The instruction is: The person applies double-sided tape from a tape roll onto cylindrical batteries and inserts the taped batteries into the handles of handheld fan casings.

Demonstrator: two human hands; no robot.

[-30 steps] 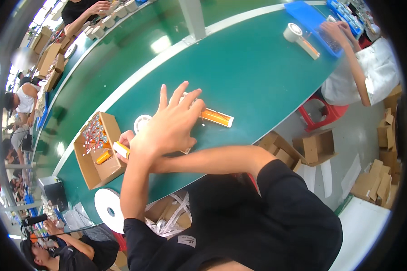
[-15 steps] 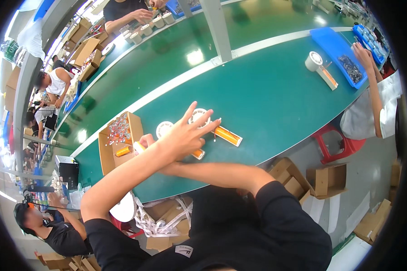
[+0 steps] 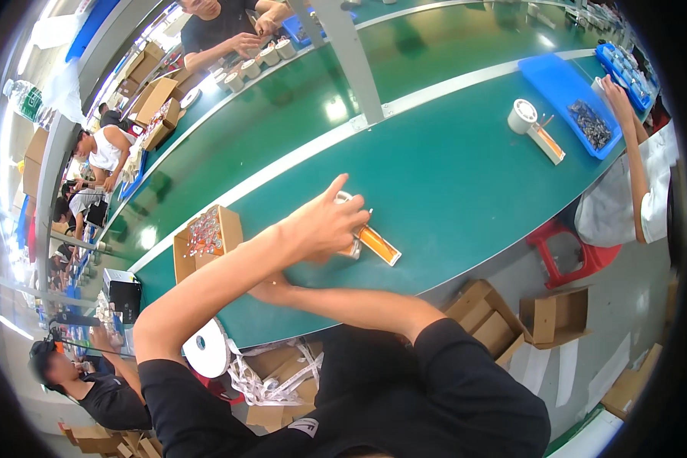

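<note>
My left hand is over a white round part on the green table. Its index finger points away and the other fingers curl; what they grip is hidden. Beside those fingers lies an orange block in a white tray-like holder, joined to or touching the round part; I cannot tell which. A second such holder shows partly under the hand. My right hand crosses beneath my left forearm, which hides its fingers and anything in them. Nearby stands a cardboard box with many small shiny round pieces.
Another white round part with an orange-filled holder lies to the right, near a blue tray of small dark parts and a co-worker's hand. A metal post rises at the table's far edge. A white reel is below the near edge.
My left hand's spread fingers have curled in over the white round part. My right hand, which held a white-and-orange piece by the box, has gone behind my left forearm.
</note>
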